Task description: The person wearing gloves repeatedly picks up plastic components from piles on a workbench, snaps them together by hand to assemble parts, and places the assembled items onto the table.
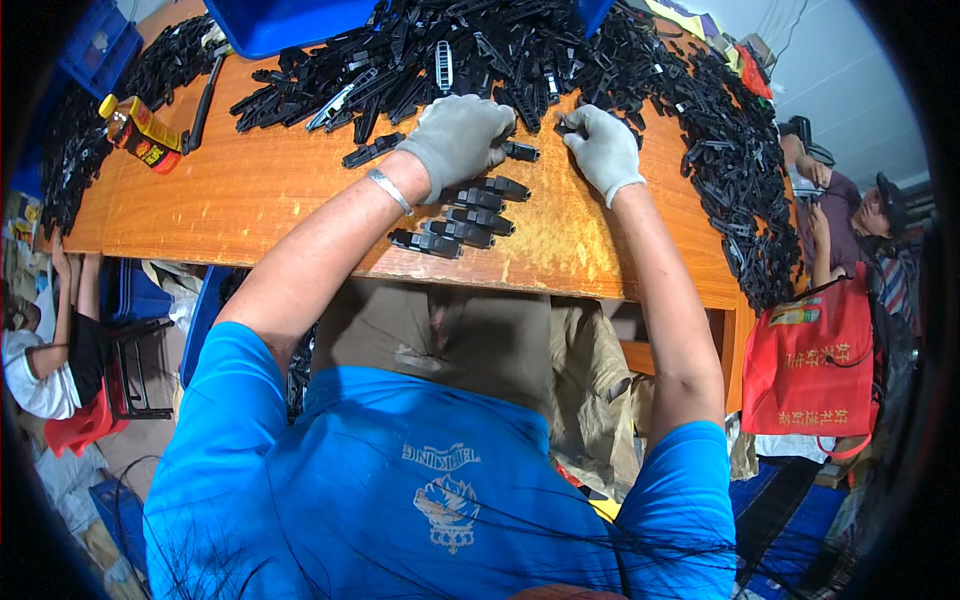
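Note:
My left hand [462, 138], in a grey glove, has its fingers curled around one end of a short black plastic part [521, 151] at the tabletop. To its right, my gloved right hand [604, 152] pinches a small black piece [565, 127], mostly covered by the fingertips. Below my left hand, several similar black plastic parts [458, 233] lie side by side in a slanting row. Another black part [371, 150] rests left of my left wrist. Just beyond both hands spreads a large heap of long, narrow black plastic parts [400, 85].
A blue bin [262, 38] stands at the far side of the wooden table [270, 150]. At left are a yellow-capped bottle [140, 133] and a black-handled tool [203, 110]. More black parts [735, 190] line the right edge. A red bag [810, 360] hangs there; people sit at both sides.

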### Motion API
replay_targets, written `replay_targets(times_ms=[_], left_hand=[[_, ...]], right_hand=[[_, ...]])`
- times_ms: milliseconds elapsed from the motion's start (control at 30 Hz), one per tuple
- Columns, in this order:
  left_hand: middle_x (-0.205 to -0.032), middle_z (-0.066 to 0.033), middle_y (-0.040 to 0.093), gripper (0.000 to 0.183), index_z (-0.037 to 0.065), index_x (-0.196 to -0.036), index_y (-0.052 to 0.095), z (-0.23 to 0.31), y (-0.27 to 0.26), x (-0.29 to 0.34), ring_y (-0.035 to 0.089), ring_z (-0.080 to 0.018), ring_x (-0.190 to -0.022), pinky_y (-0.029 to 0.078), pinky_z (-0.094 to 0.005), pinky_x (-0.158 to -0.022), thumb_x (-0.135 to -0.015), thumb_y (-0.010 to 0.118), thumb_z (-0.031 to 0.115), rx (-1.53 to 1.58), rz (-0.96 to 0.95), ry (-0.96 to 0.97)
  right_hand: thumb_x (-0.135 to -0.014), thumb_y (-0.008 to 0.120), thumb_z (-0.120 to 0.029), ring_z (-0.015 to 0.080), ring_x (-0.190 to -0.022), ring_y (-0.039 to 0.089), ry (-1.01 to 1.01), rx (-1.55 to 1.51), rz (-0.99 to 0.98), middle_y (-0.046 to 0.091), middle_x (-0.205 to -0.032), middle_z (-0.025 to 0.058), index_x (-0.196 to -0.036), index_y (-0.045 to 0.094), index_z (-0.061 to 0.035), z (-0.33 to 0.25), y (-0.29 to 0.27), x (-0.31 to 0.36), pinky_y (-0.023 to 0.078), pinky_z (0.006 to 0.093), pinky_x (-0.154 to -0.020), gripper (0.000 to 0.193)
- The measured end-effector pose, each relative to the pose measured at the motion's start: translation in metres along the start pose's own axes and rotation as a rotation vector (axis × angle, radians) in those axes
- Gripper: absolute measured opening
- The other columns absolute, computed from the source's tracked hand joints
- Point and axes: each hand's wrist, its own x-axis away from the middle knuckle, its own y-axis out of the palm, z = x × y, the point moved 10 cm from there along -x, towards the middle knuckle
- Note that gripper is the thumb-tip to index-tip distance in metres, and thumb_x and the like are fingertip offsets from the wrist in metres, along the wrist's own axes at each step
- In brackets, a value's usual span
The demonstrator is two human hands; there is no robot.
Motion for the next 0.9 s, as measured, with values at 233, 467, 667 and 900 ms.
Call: replay_targets(times_ms=[233,467,667,900], left_hand=[[-0.097,-0.014,0.076,0.022,0.01,-0.097,0.074,-0.006,0.007,0.007,0.073,-0.0364,-0.1,0.058,-0.0475,-0.087,-0.086,0.083,0.026,0.11,-0.078,-0.071],[-0.104,-0.0129,0.076,0.019,0.01,-0.102,0.076,-0.001,0.009,0.01,0.073,-0.0361,-0.105,0.058,-0.0474,-0.092,-0.089,0.079,0.024,0.098,-0.051,-0.004],[-0.102,-0.0136,0.074,0.016,0.009,-0.097,0.076,-0.005,0.011,0.012,0.071,-0.0365,-0.103,0.057,-0.0465,-0.093,-0.088,0.078,0.022,0.127,-0.01,-0.004],[-0.101,-0.0139,0.074,0.015,0.009,-0.096,0.077,-0.004,0.01,0.014,0.071,-0.0375,-0.101,0.057,-0.0482,-0.091,-0.088,0.078,0.022,0.155,0.051,0.04]], right_hand=[[-0.088,0.085,-0.017,0.0363,-0.103,0.071,-0.013,-0.016,-0.076,0.072,-0.107,0.015,-0.1,0.08,-0.0091,-0.003,0.001,0.014,0.057,0.0438,-0.091,0.016],[-0.095,0.08,-0.01,0.0208,-0.068,0.073,0.241,-0.417,-0.098,0.074,-0.085,0.012,-0.102,0.074,0.0002,0.015,-0.008,0.014,0.057,0.0352,-0.064,0.014],[-0.1,0.073,-0.003,0.0115,-0.067,0.07,0.275,-0.939,-0.069,0.068,-0.096,0.0073,-0.123,0.068,0.0068,0.003,0.006,0.047,0.056,0.0245,-0.058,0.025],[-0.093,0.08,-0.008,0.0109,-0.081,0.073,0.333,-0.933,-0.079,0.079,-0.1,0.0099,-0.114,0.079,0.0024,-0.001,0.025,0.079,0.057,0.0254,-0.066,0.024]])
